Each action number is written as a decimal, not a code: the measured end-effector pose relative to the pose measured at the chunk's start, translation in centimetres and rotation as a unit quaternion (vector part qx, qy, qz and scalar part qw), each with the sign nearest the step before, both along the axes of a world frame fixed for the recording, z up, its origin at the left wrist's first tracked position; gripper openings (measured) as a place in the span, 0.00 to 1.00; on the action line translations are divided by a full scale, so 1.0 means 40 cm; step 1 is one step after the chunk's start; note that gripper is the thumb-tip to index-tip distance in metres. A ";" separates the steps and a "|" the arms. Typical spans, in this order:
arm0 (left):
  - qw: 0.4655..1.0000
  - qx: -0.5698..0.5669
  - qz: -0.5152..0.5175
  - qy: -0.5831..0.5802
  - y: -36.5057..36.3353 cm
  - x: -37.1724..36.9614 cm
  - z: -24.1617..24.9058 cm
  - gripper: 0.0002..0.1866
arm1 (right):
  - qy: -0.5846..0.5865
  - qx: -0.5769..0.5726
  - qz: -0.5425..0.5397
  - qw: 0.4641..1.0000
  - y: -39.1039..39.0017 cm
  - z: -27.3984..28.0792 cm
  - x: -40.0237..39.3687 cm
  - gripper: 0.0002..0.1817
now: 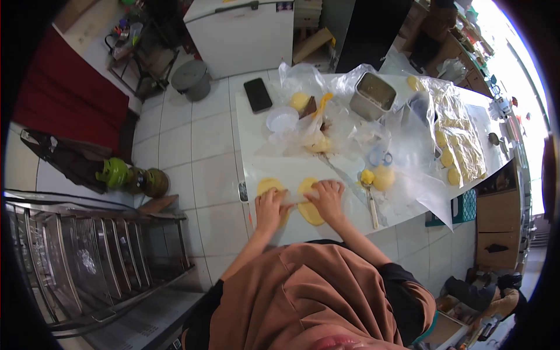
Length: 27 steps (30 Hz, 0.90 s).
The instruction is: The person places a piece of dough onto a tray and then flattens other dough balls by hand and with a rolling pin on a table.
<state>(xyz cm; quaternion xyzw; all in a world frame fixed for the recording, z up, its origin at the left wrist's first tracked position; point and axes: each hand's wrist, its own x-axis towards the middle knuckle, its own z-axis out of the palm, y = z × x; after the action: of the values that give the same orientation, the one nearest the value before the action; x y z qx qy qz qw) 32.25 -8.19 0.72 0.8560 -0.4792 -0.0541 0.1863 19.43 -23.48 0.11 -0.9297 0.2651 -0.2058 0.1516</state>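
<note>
Flat yellow dough ovals (pixel 311 214) lay on the white table (pixel 269 156) under a pale cylindrical bar (pixel 294 197); left hand (pixel 270 211) and right hand (pixel 328 201) overlay it, finger closure indeterminable. Uneven pressure, I judged, risked tearing.

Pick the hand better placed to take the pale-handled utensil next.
Right, probably: the right hand sits nearer the pale-handled utensil; the left hand would have to reach past it. Both are at flattened dough now.

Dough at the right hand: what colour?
The dough is pale yellow; best seen in the head view.
</note>
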 end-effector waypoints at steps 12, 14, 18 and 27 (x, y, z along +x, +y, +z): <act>0.991 0.019 0.101 -0.083 -0.174 0.162 -0.019 0.27 | 0.009 -0.001 0.025 1.000 -0.135 0.020 0.206 0.14; 0.990 0.035 0.132 -0.045 -0.190 0.190 -0.025 0.26 | 0.021 0.015 0.055 0.998 -0.161 0.042 0.211 0.12; 0.989 0.051 0.118 -0.074 -0.128 0.118 0.054 0.23 | -0.067 0.072 0.113 0.989 -0.129 0.032 0.138 0.12; 0.997 -0.074 0.023 -0.023 -0.081 0.122 -0.050 0.16 | 0.054 0.041 0.146 0.987 -0.145 0.003 0.100 0.19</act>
<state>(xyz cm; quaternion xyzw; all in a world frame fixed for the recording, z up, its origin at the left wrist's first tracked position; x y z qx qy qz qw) 37.14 -11.44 -1.29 0.8518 -0.4661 0.0060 0.2392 23.42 -29.28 0.23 -0.9611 0.1429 -0.1202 0.2036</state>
